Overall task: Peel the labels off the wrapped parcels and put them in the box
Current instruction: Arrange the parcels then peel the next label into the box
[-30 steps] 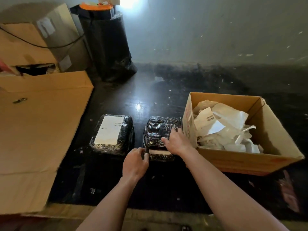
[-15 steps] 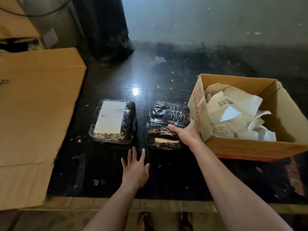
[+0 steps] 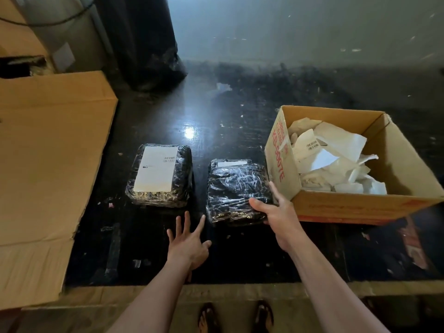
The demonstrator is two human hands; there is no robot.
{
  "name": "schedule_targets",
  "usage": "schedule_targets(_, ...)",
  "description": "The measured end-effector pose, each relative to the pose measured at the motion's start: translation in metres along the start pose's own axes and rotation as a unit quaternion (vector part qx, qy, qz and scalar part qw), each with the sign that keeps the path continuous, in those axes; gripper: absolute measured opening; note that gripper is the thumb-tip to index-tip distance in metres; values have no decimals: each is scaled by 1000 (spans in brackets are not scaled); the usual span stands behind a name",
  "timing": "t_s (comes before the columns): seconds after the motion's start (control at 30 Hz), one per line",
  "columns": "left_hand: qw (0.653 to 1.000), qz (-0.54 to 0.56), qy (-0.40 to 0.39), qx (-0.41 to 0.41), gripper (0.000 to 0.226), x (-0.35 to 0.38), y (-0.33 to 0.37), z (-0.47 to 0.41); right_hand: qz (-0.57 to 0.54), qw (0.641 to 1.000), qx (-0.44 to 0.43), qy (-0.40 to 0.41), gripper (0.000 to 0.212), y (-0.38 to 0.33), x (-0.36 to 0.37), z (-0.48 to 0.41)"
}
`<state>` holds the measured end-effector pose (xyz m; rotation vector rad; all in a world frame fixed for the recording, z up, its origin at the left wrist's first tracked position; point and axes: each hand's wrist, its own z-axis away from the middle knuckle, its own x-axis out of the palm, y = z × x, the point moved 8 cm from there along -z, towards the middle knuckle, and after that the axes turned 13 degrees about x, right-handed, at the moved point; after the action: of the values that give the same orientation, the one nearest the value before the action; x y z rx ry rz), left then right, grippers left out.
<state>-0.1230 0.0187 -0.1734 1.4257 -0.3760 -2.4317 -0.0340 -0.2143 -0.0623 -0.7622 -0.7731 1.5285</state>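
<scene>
head view: box [image 3: 355,207] holds peeled labels [image 3: 336,164]; right hand [image 3: 276,212] fingers clasp parcel [image 3: 236,191], left hand [image 3: 189,243] fingers spread.

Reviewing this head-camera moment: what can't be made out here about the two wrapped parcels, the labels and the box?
- Head view: print on the label of the left parcel is too small to read.
- Right parcel: only a white strip shows at its far edge; its underside is hidden, and the right hand covers its near right corner.
- Box: the crumpled labels hide its bottom; the frame's right edge cuts it off.
</scene>
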Motion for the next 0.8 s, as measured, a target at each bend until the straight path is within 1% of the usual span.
schedule_targets(0.17, 1000, -2, 4, 2, 78, 0, -2, -2, 1, 999, -29, -13, 88, 26, -19, 41)
schedule_targets(0.23, 1000, 0, -4, -1, 79, 0, -3, -2, 21, 999, -29, -17, 87, 39, -24, 53)
schedule_targets(0.33, 1000, -6, -16, -5, 80, -3, -5, -2, 19, 1000, -17, -2, 88, 59, -30, 65)
schedule_targets(0.43, 1000, -13, -14, -7, 80, -5, -6, -2, 46, 999, -17, 11, 88, 74, -30, 72)
schedule_targets(0.7, 1000, -11, -15, -5, 79, -5, -6, 0, 79, 996, 45, 19, 88, 113, -29, 78)
schedule_targets(0.8, 1000, -12, -16, -4, 79, -4, -6, 0, 135, 989, 63, 9, 91, 123, -30, 77)
